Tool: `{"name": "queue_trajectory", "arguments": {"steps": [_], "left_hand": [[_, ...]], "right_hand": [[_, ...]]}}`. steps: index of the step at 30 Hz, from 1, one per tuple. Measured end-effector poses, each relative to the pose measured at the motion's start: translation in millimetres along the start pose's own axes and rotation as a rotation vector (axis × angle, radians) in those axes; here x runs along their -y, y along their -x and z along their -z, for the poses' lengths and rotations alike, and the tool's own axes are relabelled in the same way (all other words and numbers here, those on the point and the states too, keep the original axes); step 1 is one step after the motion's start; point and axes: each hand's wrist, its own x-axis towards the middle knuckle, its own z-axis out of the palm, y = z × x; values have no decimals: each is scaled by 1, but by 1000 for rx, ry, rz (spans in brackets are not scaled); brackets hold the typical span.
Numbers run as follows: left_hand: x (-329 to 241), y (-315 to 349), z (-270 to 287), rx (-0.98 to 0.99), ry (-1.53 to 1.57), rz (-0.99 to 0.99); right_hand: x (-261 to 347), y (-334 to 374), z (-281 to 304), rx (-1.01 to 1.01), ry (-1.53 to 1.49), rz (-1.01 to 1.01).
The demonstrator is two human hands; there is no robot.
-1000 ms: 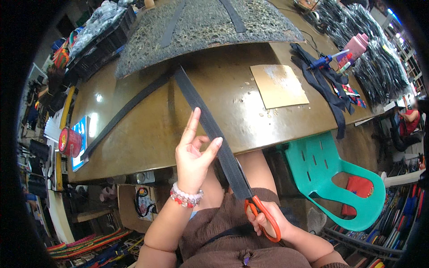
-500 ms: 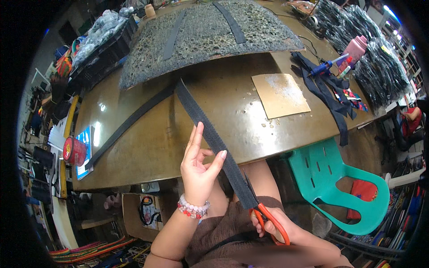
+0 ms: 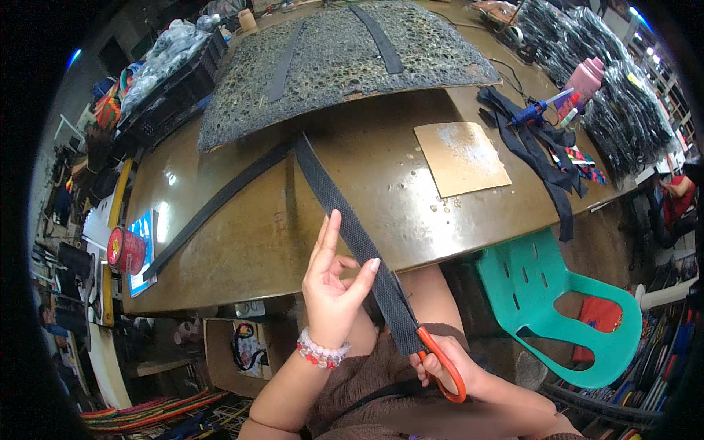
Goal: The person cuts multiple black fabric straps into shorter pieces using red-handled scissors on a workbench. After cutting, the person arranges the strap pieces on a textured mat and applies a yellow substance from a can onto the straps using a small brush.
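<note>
A long black woven strap (image 3: 343,220) runs slantwise from the table down to my lap. My left hand (image 3: 331,290), with beaded bracelets at the wrist, grips its middle; the thumb lies on the strap's right edge, and the index finger stretches up along the left. In my right hand (image 3: 440,363) is a pair of orange-handled scissors (image 3: 458,385). Their dark blades point up along the strap's right edge, partly hidden behind it. The strap's near end lies against my right fingertips. Its other length folds back at the board and crosses the table to the left.
A rough, dark speckled board (image 3: 323,81) bearing two black strips lies across the far table (image 3: 235,271). Cardboard (image 3: 458,165), a blue glue gun (image 3: 529,114), black strips and a pink bottle (image 3: 584,79) are to the right. A red tub (image 3: 126,251) sits left. A green chair (image 3: 528,293) stands beside me.
The scissors have turned in my right hand, their handle loops closer together and blades nearer the strap. My left hand and the strap have shifted slightly down and right in the picture.
</note>
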Motion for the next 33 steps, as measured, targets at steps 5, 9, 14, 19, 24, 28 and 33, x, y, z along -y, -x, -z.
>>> {"name": "queue_trajectory", "arguments": {"steps": [5, 9, 14, 19, 24, 28, 33], "left_hand": [[1, 4, -1, -1, 66, 29], [3, 5, 1, 13, 78, 66], [5, 15, -1, 77, 147, 142], [6, 19, -1, 63, 186, 133], [3, 21, 0, 83, 180, 156], [2, 21, 0, 91, 168, 157], [2, 23, -2, 56, 177, 180]], "right_hand": [[-6, -1, 1, 22, 12, -33], [-10, 0, 2, 11, 42, -78], [-10, -3, 0, -30, 50, 55], [-9, -2, 0, -3, 53, -15], [-7, 0, 1, 12, 60, -65], [-5, -4, 3, 29, 45, 59], [-3, -3, 7, 63, 117, 115]]}}
